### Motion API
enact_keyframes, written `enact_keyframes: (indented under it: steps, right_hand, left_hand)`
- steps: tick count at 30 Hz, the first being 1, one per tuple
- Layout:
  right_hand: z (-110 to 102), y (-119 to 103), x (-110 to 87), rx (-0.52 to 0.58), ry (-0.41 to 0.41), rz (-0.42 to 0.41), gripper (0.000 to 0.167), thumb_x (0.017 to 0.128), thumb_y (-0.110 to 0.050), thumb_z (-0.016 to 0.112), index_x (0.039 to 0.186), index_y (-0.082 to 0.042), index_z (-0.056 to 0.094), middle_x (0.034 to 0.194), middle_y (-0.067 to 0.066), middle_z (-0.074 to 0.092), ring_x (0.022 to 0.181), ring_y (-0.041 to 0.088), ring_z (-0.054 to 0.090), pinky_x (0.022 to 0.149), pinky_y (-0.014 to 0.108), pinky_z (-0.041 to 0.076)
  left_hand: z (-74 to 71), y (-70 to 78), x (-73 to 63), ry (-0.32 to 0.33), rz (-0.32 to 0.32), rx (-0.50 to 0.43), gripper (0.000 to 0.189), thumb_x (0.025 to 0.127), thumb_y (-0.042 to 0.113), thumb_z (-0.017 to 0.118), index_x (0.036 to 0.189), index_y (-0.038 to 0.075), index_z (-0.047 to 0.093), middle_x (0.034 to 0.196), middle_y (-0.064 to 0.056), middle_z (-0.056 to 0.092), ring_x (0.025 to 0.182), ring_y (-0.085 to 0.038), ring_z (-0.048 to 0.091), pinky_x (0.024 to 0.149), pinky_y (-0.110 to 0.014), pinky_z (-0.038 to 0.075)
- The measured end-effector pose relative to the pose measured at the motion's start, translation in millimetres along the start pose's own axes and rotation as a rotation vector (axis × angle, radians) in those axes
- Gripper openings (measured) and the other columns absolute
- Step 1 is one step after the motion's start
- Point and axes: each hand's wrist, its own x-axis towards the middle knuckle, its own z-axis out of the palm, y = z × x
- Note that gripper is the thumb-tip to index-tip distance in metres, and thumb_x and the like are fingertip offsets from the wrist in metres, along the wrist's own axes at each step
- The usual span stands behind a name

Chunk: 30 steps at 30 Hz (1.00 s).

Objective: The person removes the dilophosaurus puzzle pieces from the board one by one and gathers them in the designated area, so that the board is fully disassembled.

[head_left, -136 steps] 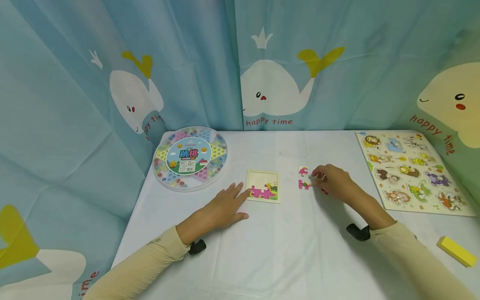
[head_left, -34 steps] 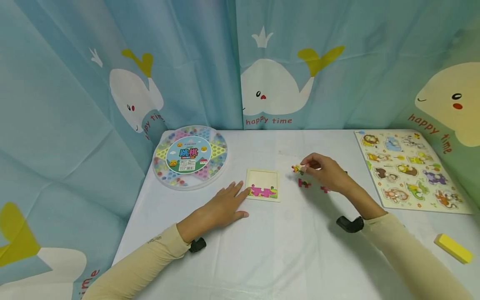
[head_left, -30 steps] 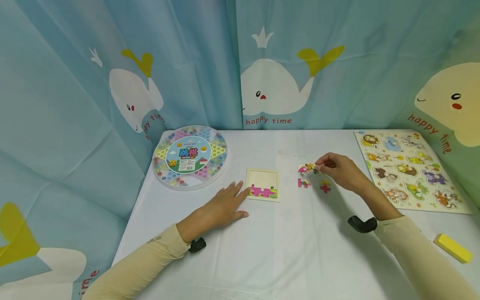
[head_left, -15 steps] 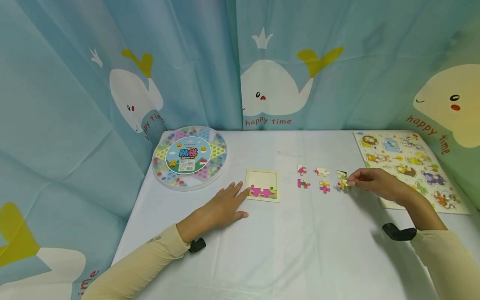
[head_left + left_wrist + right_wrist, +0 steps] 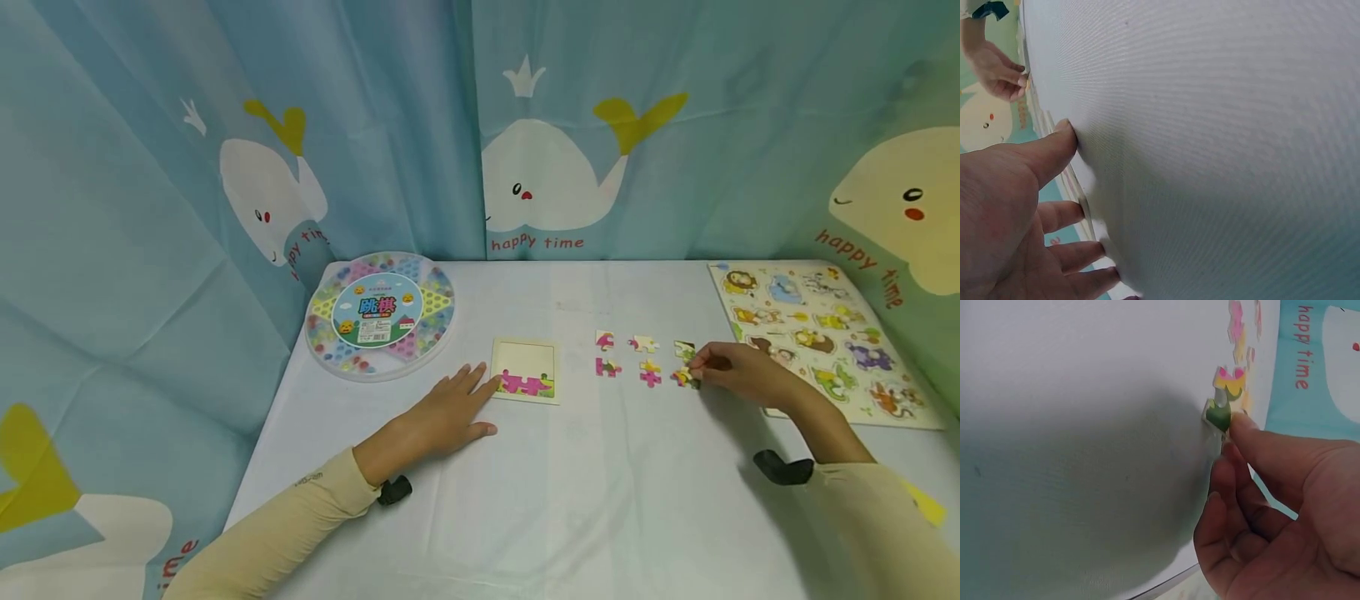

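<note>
With thumb and fingertips my right hand (image 5: pixel 738 372) pinches a green, yellow and pink jigsaw piece (image 5: pixel 1224 406) at the right end of two short rows of loose pieces. In the head view that piece is partly covered by the fingers. My left hand (image 5: pixel 444 415) lies with its fingers spread on the table, one fingertip at the lower left edge of a square puzzle tray (image 5: pixel 555 358). Pink joined pieces (image 5: pixel 525 383) fill the tray's lower part; its upper part shows bare board. Other loose pieces include a pink one (image 5: pixel 606 367) and a pale one (image 5: pixel 642 343).
A round Chinese checkers box (image 5: pixel 378 317) with coloured marbles stands at the back left. At the right lies an animal peg puzzle board (image 5: pixel 825 342), close behind my right hand. A yellow block (image 5: pixel 927 504) is partly hidden by the right sleeve. A whale-printed curtain borders the table.
My right hand has carried the jigsaw piece from the left of the loose rows to their right end and lowered it to the table. The left hand has stayed in place.
</note>
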Motion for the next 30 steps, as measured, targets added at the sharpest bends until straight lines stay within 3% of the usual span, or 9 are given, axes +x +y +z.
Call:
enact_keyframes:
  steps: [3,5,10,13,16,21,30]
  right_hand:
    - [2,-3,0.9,0.003,0.005,0.021,0.013,0.106,-0.01,0.064,0.105,0.002,0.067,0.097,0.009,0.071,0.083,0.004,0.057,0.098,0.061,0.023]
    - [4,-4,1.5,-0.028,0.018,0.036,0.014,0.107,-0.012,0.063,0.105,0.001,0.068,0.097,0.008,0.072,0.083,0.005,0.057,0.1,0.058,0.029]
    - [11,-7,4.6,-0.12,0.058,0.041,0.012,0.105,-0.011,0.066,0.104,0.001,0.069,0.094,0.008,0.071,0.082,0.012,0.058,0.077,0.039,0.046]
    - [13,-9,5.7,-0.171,0.082,0.016,0.009,0.103,-0.006,0.067,0.102,0.003,0.068,0.091,0.009,0.068,0.081,0.018,0.057,0.069,0.036,0.047]
    - [16,-18,7.2,-0.197,0.101,0.004,0.013,0.102,-0.005,0.067,0.108,0.007,0.066,0.095,0.018,0.066,0.085,0.029,0.061,0.073,0.043,0.05]
    - [29,-56,14.8,-0.155,0.13,-0.002,0.028,0.103,-0.005,0.065,0.125,0.012,0.059,0.114,0.032,0.058,0.104,0.047,0.062,0.085,0.059,0.052]
    - [83,-140,44.4,-0.109,0.08,-0.174,0.036,0.098,0.0,0.07,0.132,0.008,0.061,0.121,0.026,0.064,0.102,0.036,0.066,0.089,0.052,0.057]
  left_hand:
    - [0.1,-0.2,0.1,-0.003,0.001,-0.003,0.078,0.107,0.051,0.057,0.169,0.017,0.026,0.176,-0.014,0.017,0.163,-0.037,0.016,0.129,-0.056,0.023]
    - [0.1,-0.5,0.1,-0.005,0.001,-0.007,0.078,0.107,0.051,0.057,0.17,0.017,0.026,0.176,-0.014,0.016,0.163,-0.037,0.016,0.129,-0.056,0.023]
    - [0.4,-0.6,0.0,-0.002,0.001,-0.009,0.078,0.107,0.051,0.058,0.169,0.017,0.026,0.176,-0.014,0.017,0.163,-0.037,0.016,0.128,-0.057,0.023]
    - [-0.2,-0.7,0.1,-0.005,0.0,-0.006,0.078,0.106,0.051,0.058,0.17,0.017,0.026,0.176,-0.014,0.016,0.163,-0.037,0.016,0.128,-0.057,0.023]
    - [-0.6,-1.0,0.1,-0.008,-0.003,-0.008,0.079,0.106,0.051,0.058,0.17,0.018,0.025,0.177,-0.014,0.016,0.163,-0.037,0.016,0.128,-0.057,0.023]
    - [-0.5,-1.7,-0.1,-0.008,-0.012,-0.001,0.079,0.106,0.052,0.057,0.17,0.018,0.025,0.177,-0.013,0.015,0.163,-0.036,0.015,0.129,-0.057,0.023]
    - [-2.0,0.0,-0.4,-0.005,-0.001,-0.021,0.078,0.106,0.049,0.06,0.169,0.016,0.028,0.176,-0.015,0.017,0.163,-0.038,0.017,0.128,-0.058,0.024]
